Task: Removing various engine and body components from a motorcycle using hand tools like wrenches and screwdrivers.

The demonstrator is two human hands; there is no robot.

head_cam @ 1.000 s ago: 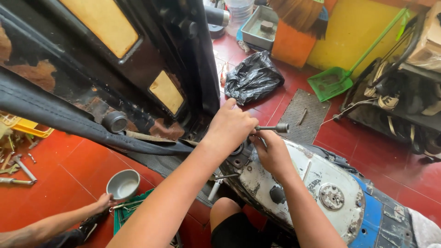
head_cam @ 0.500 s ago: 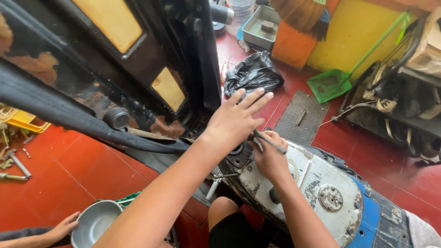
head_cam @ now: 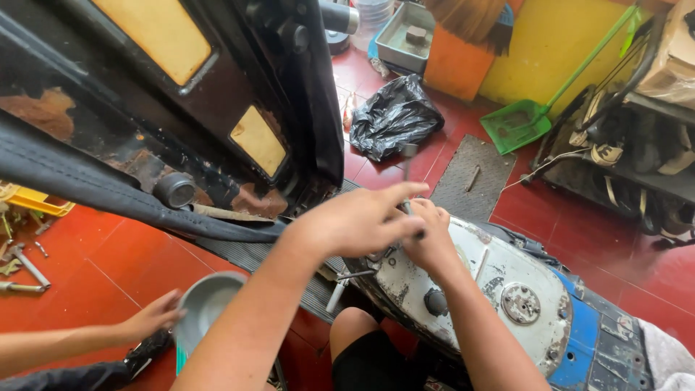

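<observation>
A black scooter body [head_cam: 217, 108] lies tilted over the red floor [head_cam: 79, 282]. Below it sits the grey engine cover [head_cam: 507, 289], beside a blue panel [head_cam: 594, 340]. The right hand [head_cam: 434, 242] is closed around a thin metal tool [head_cam: 407, 181] just above the engine cover. The left hand [head_cam: 355, 221] hovers open beside it, fingers stretched. Near the lower left edge, another person's hand [head_cam: 152, 318] touches a metal bowl [head_cam: 206, 308].
</observation>
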